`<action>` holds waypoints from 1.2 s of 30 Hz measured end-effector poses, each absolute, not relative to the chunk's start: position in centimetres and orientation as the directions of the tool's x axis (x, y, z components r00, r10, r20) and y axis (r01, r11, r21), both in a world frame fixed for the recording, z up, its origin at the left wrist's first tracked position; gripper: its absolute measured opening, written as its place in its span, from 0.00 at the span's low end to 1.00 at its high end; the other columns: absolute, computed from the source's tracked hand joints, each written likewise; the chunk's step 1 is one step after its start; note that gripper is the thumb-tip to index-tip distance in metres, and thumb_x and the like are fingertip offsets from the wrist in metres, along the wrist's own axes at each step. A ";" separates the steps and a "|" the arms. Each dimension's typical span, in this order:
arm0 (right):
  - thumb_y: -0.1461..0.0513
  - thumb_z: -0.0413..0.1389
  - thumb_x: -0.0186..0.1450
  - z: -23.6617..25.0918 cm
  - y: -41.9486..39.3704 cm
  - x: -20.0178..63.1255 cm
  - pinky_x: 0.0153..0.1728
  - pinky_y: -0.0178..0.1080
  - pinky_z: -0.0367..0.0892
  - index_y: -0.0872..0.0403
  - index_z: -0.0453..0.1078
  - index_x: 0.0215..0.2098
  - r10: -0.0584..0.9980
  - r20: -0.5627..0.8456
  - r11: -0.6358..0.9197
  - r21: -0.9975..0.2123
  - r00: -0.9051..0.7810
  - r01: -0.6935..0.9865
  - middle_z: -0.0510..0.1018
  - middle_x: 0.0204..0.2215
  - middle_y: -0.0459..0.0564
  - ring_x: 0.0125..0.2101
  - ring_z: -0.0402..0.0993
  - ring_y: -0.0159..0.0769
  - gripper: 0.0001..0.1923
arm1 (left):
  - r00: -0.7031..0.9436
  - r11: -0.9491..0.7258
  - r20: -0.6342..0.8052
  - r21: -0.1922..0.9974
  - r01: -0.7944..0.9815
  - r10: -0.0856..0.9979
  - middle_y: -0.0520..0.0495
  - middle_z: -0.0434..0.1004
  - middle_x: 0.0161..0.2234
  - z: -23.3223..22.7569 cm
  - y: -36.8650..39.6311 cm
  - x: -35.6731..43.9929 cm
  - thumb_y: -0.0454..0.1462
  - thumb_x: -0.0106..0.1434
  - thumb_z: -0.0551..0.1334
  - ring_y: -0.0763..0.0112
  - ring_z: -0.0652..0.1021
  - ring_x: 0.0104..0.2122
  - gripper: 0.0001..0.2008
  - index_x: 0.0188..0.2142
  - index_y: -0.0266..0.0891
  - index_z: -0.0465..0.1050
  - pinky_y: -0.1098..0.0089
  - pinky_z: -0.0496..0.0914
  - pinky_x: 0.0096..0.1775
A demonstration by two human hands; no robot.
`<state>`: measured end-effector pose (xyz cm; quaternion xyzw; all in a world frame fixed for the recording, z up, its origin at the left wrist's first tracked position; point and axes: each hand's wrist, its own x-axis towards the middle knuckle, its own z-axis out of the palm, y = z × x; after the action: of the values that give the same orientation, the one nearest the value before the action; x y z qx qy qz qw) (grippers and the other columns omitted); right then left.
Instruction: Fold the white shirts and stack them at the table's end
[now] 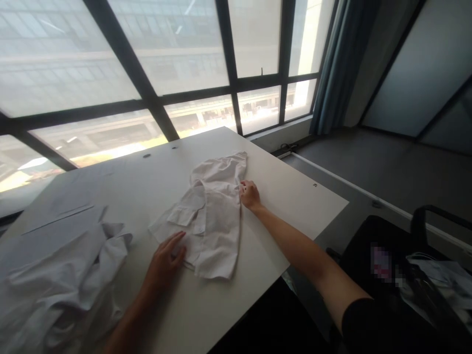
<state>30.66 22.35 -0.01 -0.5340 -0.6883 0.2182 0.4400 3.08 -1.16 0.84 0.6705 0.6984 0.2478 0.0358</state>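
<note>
white garment (pixel 221 221) | cloth creased | partly folded, layers overlapping | lying spread on white table (pixel 289 189)

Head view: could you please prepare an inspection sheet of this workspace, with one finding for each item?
Surface: white table, partly covered by cloth.
Handled things: white garment, wrinkled, spread on the table.
Clutter: crumpled white cloth at the table's left.
Hands: right hand grips the garment's right edge; left hand rests open at its near-left edge.
Cables: dark cable-like loop beyond the table; unclear.
Surroundings: windows ahead, blue curtain, black chair at right.
</note>
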 end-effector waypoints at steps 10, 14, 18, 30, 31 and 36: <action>0.67 0.50 0.60 -0.4 17.6 29.0 0.55 0.45 0.65 0.57 0.75 0.47 0.854 0.513 0.497 -0.751 -0.089 0.435 0.77 0.43 0.56 0.48 0.70 0.45 0.19 | 0.006 -0.131 0.352 0.332 0.934 0.936 0.42 0.75 0.58 -1.3 -3.3 2.3 0.44 0.70 0.56 0.55 0.74 0.59 0.18 0.53 0.43 0.76 0.53 0.70 0.60; 0.67 0.50 0.62 -0.3 15.4 28.3 0.57 0.47 0.63 0.55 0.74 0.49 0.846 0.520 0.519 -0.750 -0.119 0.409 0.76 0.48 0.56 0.52 0.68 0.45 0.19 | -0.002 -0.111 0.325 0.329 0.938 0.946 0.43 0.74 0.60 -1.2 -4.0 2.5 0.44 0.71 0.56 0.56 0.72 0.61 0.17 0.55 0.45 0.76 0.52 0.70 0.60; 0.67 0.50 0.63 -0.2 14.0 28.1 0.58 0.48 0.63 0.53 0.73 0.50 0.858 0.496 0.503 -0.762 -0.133 0.408 0.76 0.49 0.56 0.53 0.67 0.44 0.20 | -0.016 -0.099 0.316 0.342 0.934 0.949 0.44 0.75 0.59 -1.0 -4.5 2.8 0.43 0.71 0.56 0.55 0.73 0.60 0.17 0.55 0.46 0.76 0.52 0.71 0.59; 0.64 0.49 0.64 -0.4 13.4 28.4 0.59 0.52 0.62 0.52 0.73 0.51 0.837 0.513 0.542 -0.728 -0.191 0.419 0.74 0.52 0.58 0.55 0.67 0.47 0.19 | -0.109 -0.051 0.364 0.403 0.914 0.925 0.44 0.78 0.55 -0.8 -5.0 3.8 0.41 0.70 0.57 0.57 0.77 0.56 0.15 0.50 0.45 0.79 0.56 0.73 0.57; 0.64 0.49 0.64 -0.5 13.4 28.4 0.59 0.52 0.61 0.52 0.73 0.51 0.834 0.514 0.547 -0.720 -0.202 0.426 0.74 0.52 0.58 0.55 0.66 0.47 0.19 | -0.114 -0.050 0.367 0.407 0.912 0.923 0.44 0.79 0.55 -0.7 -4.9 3.8 0.41 0.70 0.57 0.57 0.77 0.55 0.15 0.50 0.45 0.79 0.56 0.73 0.56; 0.62 0.49 0.66 -1.1 14.0 28.1 0.61 0.52 0.58 0.53 0.73 0.54 0.835 0.489 0.546 -0.682 -0.252 0.487 0.71 0.57 0.59 0.59 0.63 0.48 0.20 | -0.180 -0.003 0.379 0.435 0.900 0.908 0.44 0.80 0.51 -0.4 -4.3 3.5 0.36 0.69 0.54 0.59 0.79 0.51 0.17 0.51 0.44 0.78 0.57 0.74 0.54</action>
<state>28.14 13.97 -1.06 -0.4319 -0.7651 0.2011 0.4332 3.54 -4.30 -0.39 0.6403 0.7060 0.3024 0.0062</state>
